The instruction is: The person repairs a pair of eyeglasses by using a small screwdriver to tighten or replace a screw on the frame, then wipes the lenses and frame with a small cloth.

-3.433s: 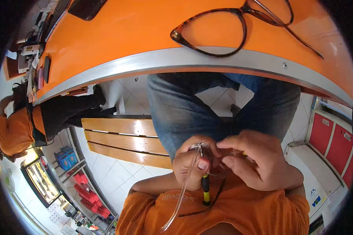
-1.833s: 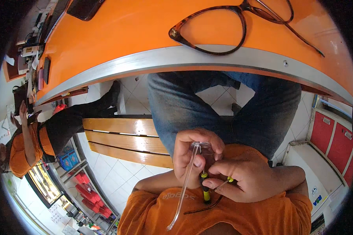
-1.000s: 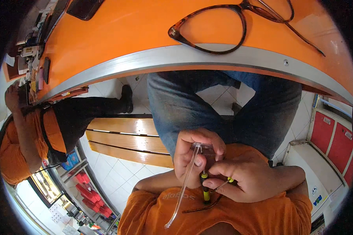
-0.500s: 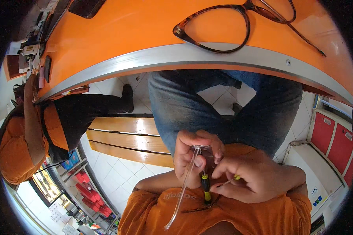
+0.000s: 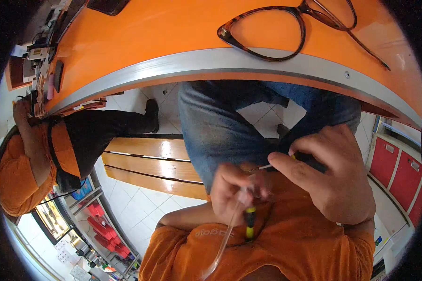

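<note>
Low in the head view, close against the orange shirt, left hand (image 5: 233,193) curled into a tight grip, fingers pressed together around the upper end of a thin clear flexible tube (image 5: 222,241) and, it seems, the top of a small yellow-and-black handled tool (image 5: 250,224); exactly which of the two sits under the fingertips cannot be told, since knuckles cover the spot. Below that grip, tube trailing down and leftward over the shirt toward the lower edge, handled tool hanging nearly upright just beside it. Right of that grip and a little higher, right hand (image 5: 333,180) spread wide across the lap, index finger and thumb pinching a slender metal rod (image 5: 262,167) that runs leftward to meet the left fingers; a dark handle end (image 5: 314,162) showing past the right knuckles. Both grips touching or nearly so at the rod's tip. Behind the grips, blue denim jeans (image 5: 220,131) on seated legs, and a slatted wooden bench (image 5: 150,165) to their left. Well above the grips, orange table with a grey metal edge (image 5: 183,70) carrying tortoiseshell-framed glasses (image 5: 276,28). Far left of the grips, another person in an orange shirt (image 5: 18,173) and dark trousers, seated at the same table.
</note>
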The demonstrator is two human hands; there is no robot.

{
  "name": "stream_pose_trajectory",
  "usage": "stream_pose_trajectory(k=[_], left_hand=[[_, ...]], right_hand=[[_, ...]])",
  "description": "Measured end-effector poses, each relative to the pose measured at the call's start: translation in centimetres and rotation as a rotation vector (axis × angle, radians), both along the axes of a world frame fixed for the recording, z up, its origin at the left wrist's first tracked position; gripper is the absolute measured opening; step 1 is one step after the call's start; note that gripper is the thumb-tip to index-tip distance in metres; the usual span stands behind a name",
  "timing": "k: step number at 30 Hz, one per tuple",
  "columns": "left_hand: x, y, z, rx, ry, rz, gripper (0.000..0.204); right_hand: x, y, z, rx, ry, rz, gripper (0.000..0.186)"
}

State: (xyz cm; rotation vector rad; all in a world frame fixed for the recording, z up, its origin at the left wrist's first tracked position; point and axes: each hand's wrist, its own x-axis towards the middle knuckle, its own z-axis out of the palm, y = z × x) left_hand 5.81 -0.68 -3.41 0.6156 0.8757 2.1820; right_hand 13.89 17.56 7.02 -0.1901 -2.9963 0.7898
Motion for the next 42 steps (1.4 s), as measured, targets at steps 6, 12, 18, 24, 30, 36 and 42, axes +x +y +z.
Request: stream_pose_trajectory(k=[6, 12, 18, 24, 30, 36, 42], left_hand=[[1.2, -0.3, 0.4, -0.16, -0.159, 0.042, 0.016], [0.8, -0.1, 0.0, -0.051, -0.051, -0.062, 0.022], [0.3, 0.3, 0.4, -0.182, -0.165, 0.008, 0.029], [-2.2, 1.1, -1.3, -0.074, -0.273, -0.111, 0.033], [-2.6, 1.1, -1.3, -0.223, -0.199, 0.018, 0.032], [-2.5, 1.1, -1.5, -0.22, -0.179, 0.026, 0.033], [-2.5, 1.2, -1.4, -0.175, -0.236, 0.014, 0.032]], right_hand=[[0.3, -0.1, -0.6, -0.155, 0.032, -0.006, 0.03], [1.5, -3.1, -3.5, -1.099, 0.078, -0.202, 0.042], [1.4, -3.9, -5.2, -1.161, 0.2, -0.299, 0.024], [1.7, -2.6, -4.1, -1.388, 0.244, -0.317, 0.029], [1.4, -1.5, -3.1, -1.462, -0.128, 0.009, 0.039], [1.5, -1.9, -3.8, -1.602, -0.173, 0.211, 0.033], [1.9, -1.7, -4.8, -1.594, -0.074, 0.291, 0.024]])
